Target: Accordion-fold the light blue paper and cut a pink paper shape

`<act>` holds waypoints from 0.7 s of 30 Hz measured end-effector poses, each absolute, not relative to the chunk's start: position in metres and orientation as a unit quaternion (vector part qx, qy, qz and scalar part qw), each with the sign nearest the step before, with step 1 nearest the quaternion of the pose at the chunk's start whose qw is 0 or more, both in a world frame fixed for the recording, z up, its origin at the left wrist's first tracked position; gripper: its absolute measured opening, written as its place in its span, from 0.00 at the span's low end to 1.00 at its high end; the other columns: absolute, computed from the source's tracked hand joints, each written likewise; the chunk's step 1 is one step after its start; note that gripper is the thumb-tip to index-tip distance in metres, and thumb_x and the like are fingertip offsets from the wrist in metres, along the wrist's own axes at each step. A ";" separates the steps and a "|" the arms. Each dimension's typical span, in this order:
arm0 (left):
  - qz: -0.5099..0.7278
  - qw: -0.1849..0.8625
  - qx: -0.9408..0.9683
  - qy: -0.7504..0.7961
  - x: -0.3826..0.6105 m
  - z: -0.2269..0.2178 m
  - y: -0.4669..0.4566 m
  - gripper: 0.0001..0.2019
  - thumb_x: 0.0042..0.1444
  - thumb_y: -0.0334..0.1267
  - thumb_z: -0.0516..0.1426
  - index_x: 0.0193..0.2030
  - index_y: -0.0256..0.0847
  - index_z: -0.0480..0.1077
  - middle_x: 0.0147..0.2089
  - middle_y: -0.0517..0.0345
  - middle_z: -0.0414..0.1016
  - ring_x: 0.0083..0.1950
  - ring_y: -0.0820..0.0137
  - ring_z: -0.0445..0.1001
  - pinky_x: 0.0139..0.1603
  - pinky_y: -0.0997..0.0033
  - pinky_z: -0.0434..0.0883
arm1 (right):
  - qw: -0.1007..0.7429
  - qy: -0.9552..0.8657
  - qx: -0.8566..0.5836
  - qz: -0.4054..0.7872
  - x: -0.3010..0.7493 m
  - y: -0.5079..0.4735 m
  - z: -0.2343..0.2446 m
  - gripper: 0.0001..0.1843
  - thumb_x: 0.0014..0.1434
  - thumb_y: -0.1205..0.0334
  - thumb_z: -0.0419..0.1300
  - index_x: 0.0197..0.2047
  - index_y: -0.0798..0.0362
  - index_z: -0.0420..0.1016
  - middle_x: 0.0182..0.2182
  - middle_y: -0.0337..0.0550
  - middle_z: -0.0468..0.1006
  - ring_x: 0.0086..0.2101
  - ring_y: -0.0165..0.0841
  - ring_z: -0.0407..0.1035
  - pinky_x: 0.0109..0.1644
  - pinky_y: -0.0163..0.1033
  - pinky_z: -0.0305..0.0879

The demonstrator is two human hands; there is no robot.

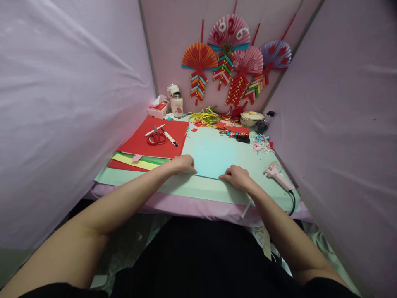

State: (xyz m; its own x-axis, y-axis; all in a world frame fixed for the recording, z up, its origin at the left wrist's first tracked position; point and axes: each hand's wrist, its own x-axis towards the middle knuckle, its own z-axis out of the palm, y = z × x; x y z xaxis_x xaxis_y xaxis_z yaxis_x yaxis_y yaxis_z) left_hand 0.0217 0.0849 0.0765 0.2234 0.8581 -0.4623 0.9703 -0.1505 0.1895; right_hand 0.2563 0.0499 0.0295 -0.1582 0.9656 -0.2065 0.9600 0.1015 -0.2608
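A light blue sheet of paper (214, 153) lies on the pale green table cover, its near edge toward me. My left hand (185, 164) pinches that edge at its left corner, fingers curled. At the right end of the same edge, my right hand (236, 176) grips the paper between thumb and fingers. Left of the sheet is a stack topped by red paper (136, 138), with green and yellow sheets showing beneath. Scissors with red handles (156, 138), a white pen (154, 130) and a craft knife (170, 137) rest on the red paper.
A pink glue gun (279, 176) with a black cord lies at the right. Along the back are a tissue box (158, 108), a bottle (176, 103), yellow strips (206, 118), a lidded bowl (251, 118) and paper scraps (261, 143). Paper fan decorations (228, 35) hang behind, between fabric side walls.
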 end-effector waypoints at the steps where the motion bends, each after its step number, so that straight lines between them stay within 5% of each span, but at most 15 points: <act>1: -0.127 0.229 0.747 0.611 0.021 0.077 0.085 0.16 0.51 0.47 0.60 0.43 0.40 0.78 0.41 0.48 0.80 0.33 0.63 0.76 0.32 0.71 0.69 | 0.005 -0.739 -0.652 0.171 0.258 0.050 0.030 0.17 0.60 0.47 0.58 0.31 0.51 0.80 0.33 0.46 0.80 0.39 0.38 0.70 0.40 0.40 0.55; 8: -0.131 0.240 0.742 0.612 0.021 0.078 0.086 0.17 0.50 0.45 0.60 0.44 0.39 0.77 0.43 0.47 0.80 0.34 0.62 0.77 0.30 0.71 0.70 | -0.015 -0.721 -0.666 0.190 0.276 0.052 0.031 0.15 0.60 0.50 0.58 0.32 0.51 0.80 0.36 0.46 0.81 0.40 0.39 0.70 0.42 0.41 0.54; 21: -0.168 0.173 0.763 0.600 0.026 0.079 0.089 0.18 0.54 0.49 0.59 0.41 0.36 0.78 0.41 0.42 0.80 0.35 0.59 0.78 0.42 0.63 0.70 | -0.032 -0.705 -0.682 0.191 0.297 0.053 0.034 0.16 0.58 0.48 0.60 0.28 0.51 0.78 0.34 0.45 0.80 0.41 0.40 0.70 0.46 0.44 0.54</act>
